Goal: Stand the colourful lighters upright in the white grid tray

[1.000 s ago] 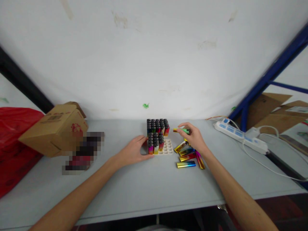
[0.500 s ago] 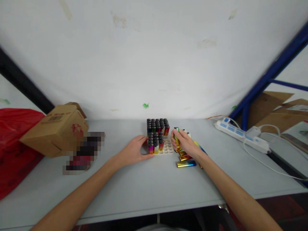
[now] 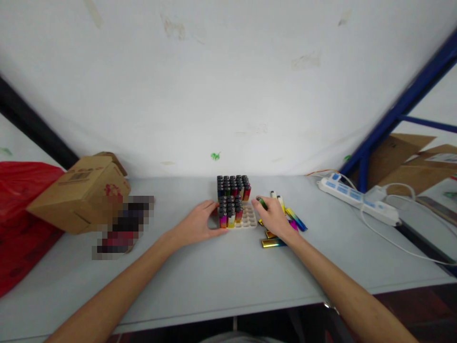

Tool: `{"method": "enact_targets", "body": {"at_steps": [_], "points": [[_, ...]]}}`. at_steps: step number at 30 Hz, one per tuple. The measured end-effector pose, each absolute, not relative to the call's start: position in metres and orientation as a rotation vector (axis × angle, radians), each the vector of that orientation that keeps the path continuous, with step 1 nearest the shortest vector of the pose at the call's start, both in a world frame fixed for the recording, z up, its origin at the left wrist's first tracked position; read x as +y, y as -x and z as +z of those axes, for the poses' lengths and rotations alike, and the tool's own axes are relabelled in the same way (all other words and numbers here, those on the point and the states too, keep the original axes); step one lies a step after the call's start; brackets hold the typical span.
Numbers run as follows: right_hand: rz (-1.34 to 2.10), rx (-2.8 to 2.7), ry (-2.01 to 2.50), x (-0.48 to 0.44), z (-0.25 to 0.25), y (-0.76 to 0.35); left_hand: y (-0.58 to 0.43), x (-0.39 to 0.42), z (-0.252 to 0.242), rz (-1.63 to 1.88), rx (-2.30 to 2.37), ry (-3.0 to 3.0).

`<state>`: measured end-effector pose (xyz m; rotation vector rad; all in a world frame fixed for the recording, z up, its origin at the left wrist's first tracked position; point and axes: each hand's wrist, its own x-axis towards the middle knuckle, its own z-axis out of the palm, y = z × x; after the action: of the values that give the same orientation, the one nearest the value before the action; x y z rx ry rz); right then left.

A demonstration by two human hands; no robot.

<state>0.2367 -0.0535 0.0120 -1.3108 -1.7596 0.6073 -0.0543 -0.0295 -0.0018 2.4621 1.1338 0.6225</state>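
A white tray [image 3: 249, 220] with round holes stands mid-table, and several upright lighters [image 3: 231, 209] with black tops fill its left part. Behind them is another block of upright lighters [image 3: 233, 186]. My left hand [image 3: 200, 220] rests at the tray's left side, thumb and fingers spread around its near corner. Just right of the tray, my right hand [image 3: 270, 213] grips a green lighter [image 3: 262, 203], tilted. Loose lighters in shiny colours, among them a yellow and blue one [image 3: 296, 219], lie beside and partly under that hand.
At the left are a cardboard box [image 3: 80, 193], a red bag [image 3: 26, 224] and a pixelated item [image 3: 124, 224]. A white power strip [image 3: 357, 199] with cables lies at the right, near a blue frame and more cardboard. A white wall stands behind.
My right hand has moved slightly with the green lighter, which has gone from near upright to tilted. More of the loose lighters shows at the right. My left hand stays at the tray.
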Motion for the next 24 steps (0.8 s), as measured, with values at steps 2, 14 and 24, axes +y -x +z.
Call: {"method": "enact_targets", "body": {"at_steps": [2, 14, 24], "points": [[0.616, -1.788, 1.293, -0.0541, 0.0106, -0.2357, 0.0544, -0.0296, -0.0014, 0.625, 1.133, -2.464], [0.583, -1.829, 1.299, -0.0549, 0.0122, -0.2323, 0.0566, -0.029, -0.0029, 0.626, 1.142, -2.462], [0.583, -1.908, 1.324, -0.0581, 0.0135, -0.2286, 0.0549, -0.0298, -0.0004, 0.611, 1.142, -2.442]]}}
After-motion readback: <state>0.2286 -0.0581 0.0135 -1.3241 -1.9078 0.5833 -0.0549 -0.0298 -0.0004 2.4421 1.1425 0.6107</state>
